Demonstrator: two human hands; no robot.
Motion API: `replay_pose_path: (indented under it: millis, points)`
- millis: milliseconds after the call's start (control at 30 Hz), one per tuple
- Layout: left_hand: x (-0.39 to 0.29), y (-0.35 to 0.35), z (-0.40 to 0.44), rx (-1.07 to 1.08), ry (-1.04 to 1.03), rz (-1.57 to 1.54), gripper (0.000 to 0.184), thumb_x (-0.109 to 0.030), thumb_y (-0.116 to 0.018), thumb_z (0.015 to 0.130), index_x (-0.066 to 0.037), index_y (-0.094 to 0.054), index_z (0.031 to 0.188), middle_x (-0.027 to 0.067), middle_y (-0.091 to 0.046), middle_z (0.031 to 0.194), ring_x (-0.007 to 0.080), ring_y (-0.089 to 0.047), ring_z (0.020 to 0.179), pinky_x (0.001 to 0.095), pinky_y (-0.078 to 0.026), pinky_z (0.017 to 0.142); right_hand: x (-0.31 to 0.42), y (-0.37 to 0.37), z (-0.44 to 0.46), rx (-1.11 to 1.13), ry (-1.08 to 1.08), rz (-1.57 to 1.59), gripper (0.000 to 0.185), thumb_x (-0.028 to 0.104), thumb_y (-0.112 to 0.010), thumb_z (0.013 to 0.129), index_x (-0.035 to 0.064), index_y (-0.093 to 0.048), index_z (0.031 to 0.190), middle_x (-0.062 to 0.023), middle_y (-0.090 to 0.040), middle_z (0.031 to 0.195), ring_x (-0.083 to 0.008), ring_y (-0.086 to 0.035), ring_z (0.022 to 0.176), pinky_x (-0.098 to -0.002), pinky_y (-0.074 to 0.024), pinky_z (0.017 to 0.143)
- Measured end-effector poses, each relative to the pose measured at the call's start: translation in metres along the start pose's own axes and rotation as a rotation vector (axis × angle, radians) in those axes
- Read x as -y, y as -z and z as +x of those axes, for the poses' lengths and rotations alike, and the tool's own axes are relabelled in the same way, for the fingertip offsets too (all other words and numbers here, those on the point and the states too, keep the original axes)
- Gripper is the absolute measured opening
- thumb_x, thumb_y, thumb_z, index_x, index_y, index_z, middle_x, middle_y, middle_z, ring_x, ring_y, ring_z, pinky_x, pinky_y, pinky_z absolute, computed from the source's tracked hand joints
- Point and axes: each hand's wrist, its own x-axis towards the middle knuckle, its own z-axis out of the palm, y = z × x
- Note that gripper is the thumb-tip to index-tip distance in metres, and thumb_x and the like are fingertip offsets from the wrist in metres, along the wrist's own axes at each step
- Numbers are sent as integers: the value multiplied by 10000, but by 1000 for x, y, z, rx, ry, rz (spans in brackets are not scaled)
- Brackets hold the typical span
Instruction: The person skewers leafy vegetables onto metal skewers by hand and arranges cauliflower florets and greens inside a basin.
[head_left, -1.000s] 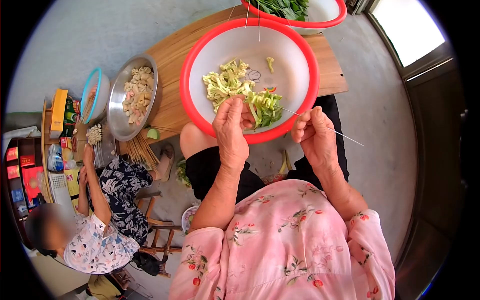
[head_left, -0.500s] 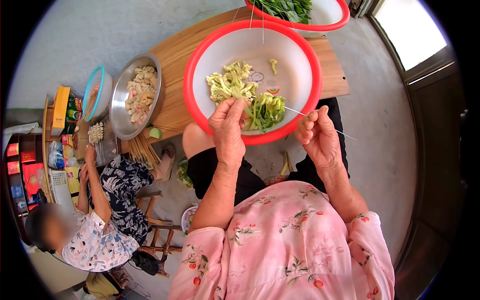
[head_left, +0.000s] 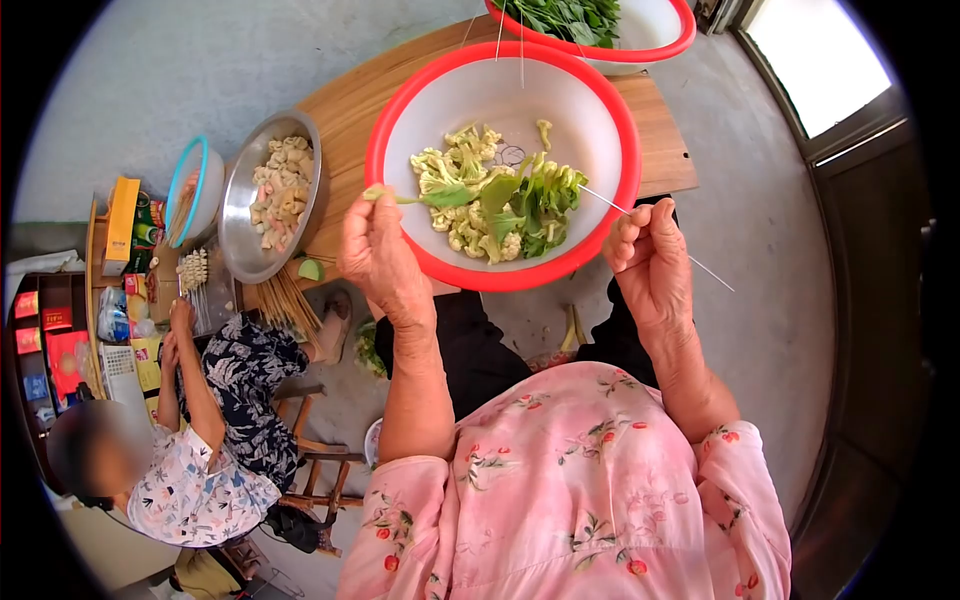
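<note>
Wall (head_left: 200,80) is pale blue-grey; floor (head_left: 765,350) is bare-looking grey. Wooden table (head_left: 665,140) stands at centre, wooden chair (head_left: 335,456) lower left. Bright white light fills an opening (head_left: 815,70), upper right, above a dark door (head_left: 870,260).

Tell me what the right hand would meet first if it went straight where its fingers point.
Probably the red basin rim, just beyond the right hand, though depth is unclear.
</note>
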Motion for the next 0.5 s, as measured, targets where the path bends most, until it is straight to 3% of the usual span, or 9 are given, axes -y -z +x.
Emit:
replay_pose_path:
  millis: [167,400,500]
  points:
    - [-2,-5,-8,81,-131,270,160,-33,-627,810,52,-638,945,21,-609,768,55,-521,651,193,-443,603,-11,-5,-4,9,-32,-22,348,334,-465,932,26,-590,829,-83,-612,724,-173,-536,564,-288,-438,535]
    - [6,-15,-33,236,71,237,167,-28,-648,801,72,-631,934,8,-601,738,34,-509,627,188,-436,565,-17,-15,-14,19,49,-217,344,314,-494,924,-2,-593,832,-94,-614,719,-169,-573,591,-276,-478,534]
    - [8,-16,-36,248,63,229,153,-24,-638,808,74,-629,925,4,-595,728,32,-508,622,188,-436,565,-20,-13,-14,30,55,-260,336,307,-504,921,-4,-595,834,-94,-616,726,-165,-580,595,-275,-484,530]
